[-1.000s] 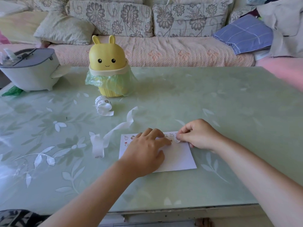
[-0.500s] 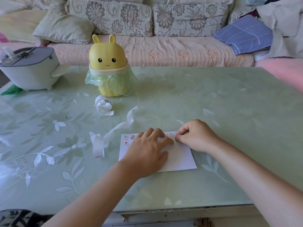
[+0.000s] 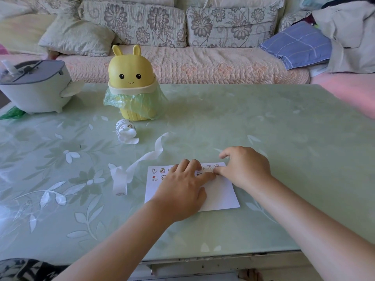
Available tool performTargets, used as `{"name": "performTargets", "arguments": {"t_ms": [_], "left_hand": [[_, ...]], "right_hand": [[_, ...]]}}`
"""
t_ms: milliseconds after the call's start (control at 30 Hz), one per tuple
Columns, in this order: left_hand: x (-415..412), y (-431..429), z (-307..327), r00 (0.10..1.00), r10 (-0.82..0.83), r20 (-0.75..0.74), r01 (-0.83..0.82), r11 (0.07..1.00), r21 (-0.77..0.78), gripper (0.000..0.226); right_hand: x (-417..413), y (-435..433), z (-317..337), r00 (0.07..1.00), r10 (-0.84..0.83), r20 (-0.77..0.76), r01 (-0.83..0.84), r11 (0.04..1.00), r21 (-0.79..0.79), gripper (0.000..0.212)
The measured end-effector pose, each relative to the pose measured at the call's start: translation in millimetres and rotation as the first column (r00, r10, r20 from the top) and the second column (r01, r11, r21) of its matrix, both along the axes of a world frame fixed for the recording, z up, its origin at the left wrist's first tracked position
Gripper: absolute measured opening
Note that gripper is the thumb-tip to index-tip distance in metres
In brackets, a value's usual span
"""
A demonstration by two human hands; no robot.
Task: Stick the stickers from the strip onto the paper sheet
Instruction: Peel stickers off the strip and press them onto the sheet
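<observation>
In the head view, the paper sheet (image 3: 220,196) is lying flat at the near middle of the table (image 3: 263,122). It is being pinned there by the left grip (image 3: 181,191), whose fingers are lying spread and fairly straight over the sheet's left half. The right grip (image 3: 246,169) is being held over the sheet's far right corner, its fingers curled and its tips brought down beside the left forefinger. Whether a sticker is being pinched there cannot be told, since the spot is being hidden by the tips. Stickers (image 3: 155,173) are already showing along the sheet's far edge. The strip (image 3: 119,183) is trailing on the table just left of the sheet, apart from both grips, with a roll (image 3: 124,130) lying farther off. Sheet and stickers are being judged light, thin and limp, prone to sliding and creasing. A sticker is probably best taken by one edge between fingertips, the sheet being weighted flat meanwhile.
</observation>
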State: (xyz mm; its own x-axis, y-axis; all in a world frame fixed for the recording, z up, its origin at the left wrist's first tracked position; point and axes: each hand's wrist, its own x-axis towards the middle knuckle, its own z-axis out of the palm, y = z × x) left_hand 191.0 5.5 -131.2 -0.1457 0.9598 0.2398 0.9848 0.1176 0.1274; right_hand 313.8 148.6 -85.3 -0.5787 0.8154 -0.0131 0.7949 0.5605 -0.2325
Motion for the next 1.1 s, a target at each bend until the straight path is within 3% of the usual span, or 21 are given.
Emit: {"name": "performTargets", "arguments": {"t_ms": [100,200,400,533,667,900,1100], "left_hand": [[1,-1,-2,1.000,0.001,-0.002,-0.001,1.000,0.000,0.049],[2,-1,-4,1.000,0.014,0.001,-0.014,1.000,0.014,0.052],[6,-1,-3,0.999,0.030,-0.012,-0.030,1.000,0.009,0.054],[7,-3,-2,0.999,0.041,-0.030,-0.041,0.999,-0.003,0.051],[9,-3,-1,0.998,0.047,-0.041,-0.047,0.999,0.001,0.047],[9,-7,-8,0.998,0.039,0.045,-0.038,0.999,-0.023,0.055],[7,-9,-8,0.997,0.038,0.069,-0.029,0.990,-0.136,0.073]], "right_hand": [[8,-3,-6,0.994,0.036,-0.100,-0.043,0.996,-0.074,0.031],[19,-9,-15,0.979,0.173,-0.109,-0.173,0.985,0.009,0.022],[40,-18,-29,0.910,0.411,0.050,-0.413,0.890,0.195,0.044],[47,-23,-32,0.930,0.343,0.131,-0.367,0.893,0.261,0.049],[48,-24,-29,0.950,0.278,0.139,-0.303,0.927,0.220,0.053],[49,-30,-31,0.849,0.490,0.198,-0.500,0.866,0.004,0.088],[49,-35,-34,0.871,0.424,0.249,-0.452,0.889,0.067,0.098]]}}
